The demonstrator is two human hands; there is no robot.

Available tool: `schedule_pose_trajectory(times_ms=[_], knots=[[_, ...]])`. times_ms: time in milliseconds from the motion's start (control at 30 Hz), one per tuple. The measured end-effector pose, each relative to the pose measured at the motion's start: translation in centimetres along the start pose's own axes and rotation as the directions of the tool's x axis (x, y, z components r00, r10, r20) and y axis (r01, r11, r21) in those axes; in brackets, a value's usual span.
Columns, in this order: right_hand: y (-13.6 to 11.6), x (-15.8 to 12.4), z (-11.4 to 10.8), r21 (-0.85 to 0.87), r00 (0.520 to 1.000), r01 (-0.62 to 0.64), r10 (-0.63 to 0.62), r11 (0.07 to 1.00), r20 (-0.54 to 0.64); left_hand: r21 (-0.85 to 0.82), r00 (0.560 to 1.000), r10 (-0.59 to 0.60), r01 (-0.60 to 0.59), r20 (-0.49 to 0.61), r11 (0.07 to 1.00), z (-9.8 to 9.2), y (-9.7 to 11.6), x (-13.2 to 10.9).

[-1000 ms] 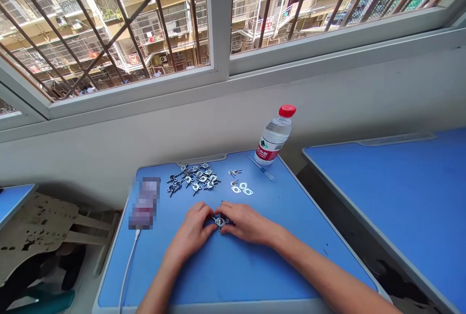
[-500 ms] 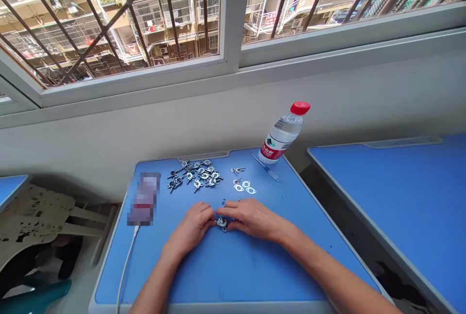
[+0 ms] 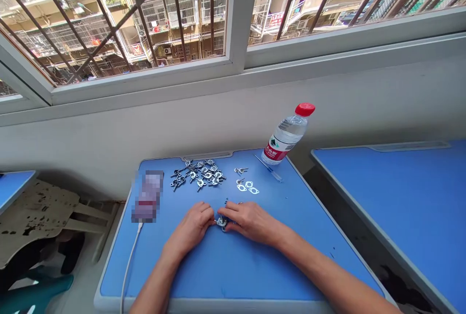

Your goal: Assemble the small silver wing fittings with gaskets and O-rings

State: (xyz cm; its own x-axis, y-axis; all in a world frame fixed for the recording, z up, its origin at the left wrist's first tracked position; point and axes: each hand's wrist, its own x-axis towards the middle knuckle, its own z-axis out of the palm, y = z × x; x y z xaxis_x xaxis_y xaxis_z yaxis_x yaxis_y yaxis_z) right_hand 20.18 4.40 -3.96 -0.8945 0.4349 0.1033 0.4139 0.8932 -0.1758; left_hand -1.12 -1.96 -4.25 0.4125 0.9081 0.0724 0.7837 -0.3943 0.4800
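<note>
Over the blue desk (image 3: 255, 270), my two hands meet at a small silver metal fitting (image 3: 221, 223) with a flange and a ring-shaped end. My left hand (image 3: 196, 224) pinches its left side between thumb and fingertips. From the right, my right hand (image 3: 249, 219) closes on it, index finger above and thumb at the lower right edge. The fingers partly hide the fitting. A few tiny dark pieces (image 3: 226, 201) lie just beyond it. Farther back are flat oval gaskets (image 3: 254, 190) with some small metal pieces (image 3: 240, 171) behind them.
A pile of similar metal fittings (image 3: 200, 174) lies at the back left. Left of it is a blurred phone (image 3: 148, 195) with a white cable (image 3: 130, 256). A red-capped water bottle (image 3: 286, 137) and a pen (image 3: 269, 168) are at the back right. Another blue desk (image 3: 400, 192) stands to the right.
The head view has shifted slightly, so the desk items appear a little farther right. Both hands stay at the metal fitting, with only slight movement of the right fingers.
</note>
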Motion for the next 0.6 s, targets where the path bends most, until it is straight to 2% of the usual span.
schedule_pose_trajectory(times_ms=[400,600], knots=[[0.05,-0.09,1.09,-0.083,0.996,0.032,-0.039,0.996,-0.080,0.062,1.000,-0.013,0.013,0.004,0.998,-0.03,0.34,-0.03],[-0.07,-0.18,0.65,0.001,0.998,-0.003,0.003,1.000,-0.057,0.025,1.000,-0.013,0.013,0.008,1.000,-0.27,0.21,-0.05]])
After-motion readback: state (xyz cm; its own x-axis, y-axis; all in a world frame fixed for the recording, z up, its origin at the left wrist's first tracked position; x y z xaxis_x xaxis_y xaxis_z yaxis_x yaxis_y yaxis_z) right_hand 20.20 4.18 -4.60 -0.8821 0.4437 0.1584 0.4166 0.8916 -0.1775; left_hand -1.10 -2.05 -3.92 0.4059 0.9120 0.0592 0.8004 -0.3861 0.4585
